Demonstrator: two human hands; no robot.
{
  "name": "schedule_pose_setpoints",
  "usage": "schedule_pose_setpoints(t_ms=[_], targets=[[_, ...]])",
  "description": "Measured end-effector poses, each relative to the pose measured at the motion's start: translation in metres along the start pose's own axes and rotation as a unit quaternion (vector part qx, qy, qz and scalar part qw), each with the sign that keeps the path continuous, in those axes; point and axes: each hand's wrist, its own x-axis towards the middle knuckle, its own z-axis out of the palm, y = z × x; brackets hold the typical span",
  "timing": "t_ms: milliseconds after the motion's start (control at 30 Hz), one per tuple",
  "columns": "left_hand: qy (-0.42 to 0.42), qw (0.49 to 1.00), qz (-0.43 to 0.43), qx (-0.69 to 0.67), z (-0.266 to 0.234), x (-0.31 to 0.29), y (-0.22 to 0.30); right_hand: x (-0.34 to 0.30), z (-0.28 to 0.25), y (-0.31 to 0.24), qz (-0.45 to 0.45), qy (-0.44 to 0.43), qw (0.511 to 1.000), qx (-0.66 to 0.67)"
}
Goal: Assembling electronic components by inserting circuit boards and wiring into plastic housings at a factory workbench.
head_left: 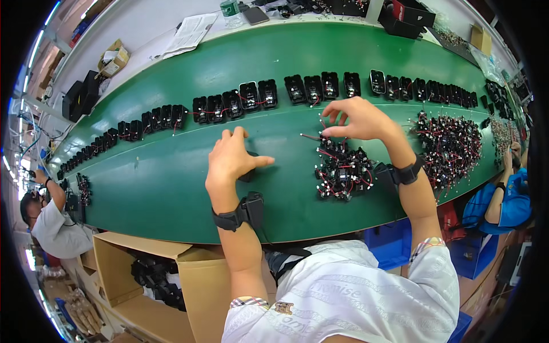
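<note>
Green benchtop, bare hands well apart over black parts

Both hands are separate above the smooth green benchtop. Left hand: palm down, thumb spread, partly hiding a dark block-like piece on the bench; whether the fingers grip it, cannot tell. Right hand: at the far edge of a small heap of black components with red wires and white connectors, thumb and forefinger parted, a thin red lead near the thumb. Heap sits under that arm, presumably for a short reach. Beyond, black box-shaped plastic casings stand in a long row, seemingly to leave near bench for handling. Larger wired heap lies farther right, perhaps kept apart as stock.
</note>
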Motion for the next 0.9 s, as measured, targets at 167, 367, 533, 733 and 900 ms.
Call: schedule_pose_setpoints(t_ms=[167,367,533,733,900], targets=[[-0.027,0.999,-0.01,-0.018,0.017,0.012,-0.011,0.009,0.004,-0.002,0.053,-0.119,0.99,-0.046],[0.121,0.974,0.113,-0.154,0.03,0.025,0.004,0.013,-0.005,-0.004,-0.038,-0.096,0.992,0.074],[0.144,0.906,0.234,-0.323,0.053,0.042,0.024,0.008,-0.015,-0.004,-0.057,-0.078,0.983,0.157],[-0.063,0.74,0.202,-0.639,0.073,0.048,0.045,-0.001,-0.026,-0.016,-0.072,-0.051,0.941,0.326],[-0.149,0.714,0.234,-0.643,0.063,0.029,0.065,-0.001,-0.022,-0.018,-0.102,-0.022,0.931,0.349]])
